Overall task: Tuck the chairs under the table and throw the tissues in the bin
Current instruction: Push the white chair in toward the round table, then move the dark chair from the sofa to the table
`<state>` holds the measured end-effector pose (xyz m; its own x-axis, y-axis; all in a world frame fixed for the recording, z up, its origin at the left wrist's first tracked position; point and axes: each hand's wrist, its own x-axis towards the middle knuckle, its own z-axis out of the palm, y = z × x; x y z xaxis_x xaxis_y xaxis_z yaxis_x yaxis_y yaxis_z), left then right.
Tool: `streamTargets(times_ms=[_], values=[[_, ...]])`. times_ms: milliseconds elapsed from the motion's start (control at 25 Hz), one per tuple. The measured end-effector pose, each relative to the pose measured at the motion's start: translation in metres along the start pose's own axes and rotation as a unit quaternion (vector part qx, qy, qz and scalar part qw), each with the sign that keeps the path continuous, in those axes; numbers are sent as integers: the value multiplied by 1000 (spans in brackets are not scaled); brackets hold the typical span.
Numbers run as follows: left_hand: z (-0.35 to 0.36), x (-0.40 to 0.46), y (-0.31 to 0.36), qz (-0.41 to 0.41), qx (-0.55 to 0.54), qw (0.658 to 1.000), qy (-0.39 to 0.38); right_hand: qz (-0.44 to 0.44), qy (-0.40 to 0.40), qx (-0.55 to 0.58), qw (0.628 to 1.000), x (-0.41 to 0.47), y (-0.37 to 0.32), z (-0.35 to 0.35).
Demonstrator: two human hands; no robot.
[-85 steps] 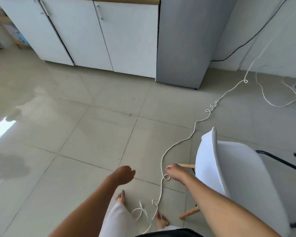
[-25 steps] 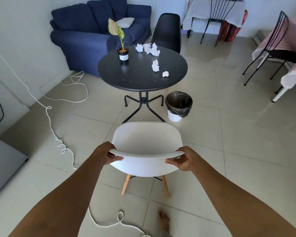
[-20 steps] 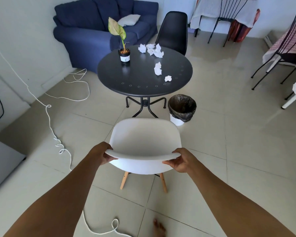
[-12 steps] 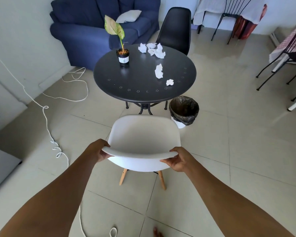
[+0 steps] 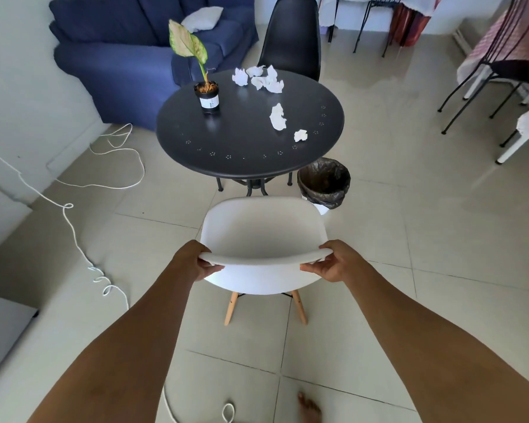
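A white shell chair point(image 5: 261, 230) with wooden legs stands just in front of me, its seat facing the round black table point(image 5: 242, 138). My left hand point(image 5: 193, 261) grips the left end of its backrest rim and my right hand point(image 5: 333, 261) grips the right end. Several crumpled white tissues point(image 5: 258, 79) lie on the far side of the tabletop, with two more tissues point(image 5: 278, 116) nearer its right edge. A bin lined with a black bag point(image 5: 323, 182) stands on the floor beside the table's right side. A black chair point(image 5: 290, 38) sits behind the table.
A potted plant point(image 5: 206, 93) stands on the table's left part. A blue sofa point(image 5: 129, 47) is at the back left. A white cord point(image 5: 74, 221) trails over the tiled floor on the left. Metal-legged chairs and covered tables point(image 5: 501, 68) stand at the right.
I turned from the cabinets to the table and took the white chair's backrest in both hands. Over the last second the chair and I moved closer to the table.
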<state>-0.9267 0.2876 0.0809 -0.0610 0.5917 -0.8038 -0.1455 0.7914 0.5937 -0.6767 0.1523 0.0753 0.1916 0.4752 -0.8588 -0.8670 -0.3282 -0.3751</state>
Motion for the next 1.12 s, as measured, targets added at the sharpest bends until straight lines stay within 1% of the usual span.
streamTargets(times_ms=[40, 80, 120, 160, 200, 240, 280, 320, 360, 400, 440, 480, 520, 560, 600, 680, 760, 840, 880, 920, 1000, 1040, 1120], values=[[1, 0, -1, -56, -97, 993, -40, -9, 0, 7, 1000, -2, 1, 1], [-2, -3, -5, -57, -106, 990, -70, -20, 6, 11, 1000, -5, 4, 1], [-6, -8, -10, -41, -78, 993, -76, -34, 19, 3, 999, -8, 9, -1], [-11, -9, -15, -48, -76, 993, -72, -51, 35, -26, 998, -12, 13, -5], [-15, -20, -24, -46, -51, 995, -69, -67, 57, -78, 993, -16, 19, -10], [-20, -25, -38, -38, 8, 997, -71, -84, 82, -146, 982, -20, 25, -17], [-24, -34, -51, -32, 92, 992, -79, -104, 108, -222, 963, -26, 33, -27], [-27, -40, -68, -18, 201, 975, -89, -120, 131, -298, 938, -31, 42, -38], [-27, -46, -85, -6, 315, 944, -100, -132, 146, -376, 905, -38, 51, -51], [-26, -47, -101, 17, 427, 898, -106, -140, 153, -456, 866, -43, 61, -68], [-21, -47, -118, 40, 521, 845, -114, -137, 156, -521, 828, -47, 71, -86], [-16, -46, -135, 67, 594, 793, -121, -132, 162, -568, 796, -48, 82, -109], [-12, -46, -150, 86, 643, 751, -126, -120, 169, -589, 781, -49, 93, -130], [-9, -46, -165, 98, 679, 714, -137, -102, 180, -593, 779, -51, 104, -151], [-5, -48, -181, 97, 707, 685, -147, -82, 195, -590, 779, -55, 113, -176], [4, -49, -210, 88, 756, 628, -160, -59, 212, -604, 766, -61, 128, -223], [22, -47, -234, 109, 812, 547, -173, -22, 217, -619, 754, -61, 138, -269], [51, -43, -257, 144, 852, 469, -183, -3, 216, -616, 758, -60, 139, -308], [66, -41, -266, 158, 866, 435, -190, 10, 212, -612, 762, -60, 139, -325], [82, -41, -275, 164, 875, 410, -197, 24, 209, -609, 765, -59, 138, -342], [127, -42, -296, 167, 883, 389, -201, 51, 202, -605, 769, -56, 126, -379], [152, -47, -304, 167, 885, 386, -202, 60, 198, -607, 767, -58, 115, -394], [204, -60, -314, 159, 881, 395, -209, 70, 202, -609, 764, -61, 85, -418]])
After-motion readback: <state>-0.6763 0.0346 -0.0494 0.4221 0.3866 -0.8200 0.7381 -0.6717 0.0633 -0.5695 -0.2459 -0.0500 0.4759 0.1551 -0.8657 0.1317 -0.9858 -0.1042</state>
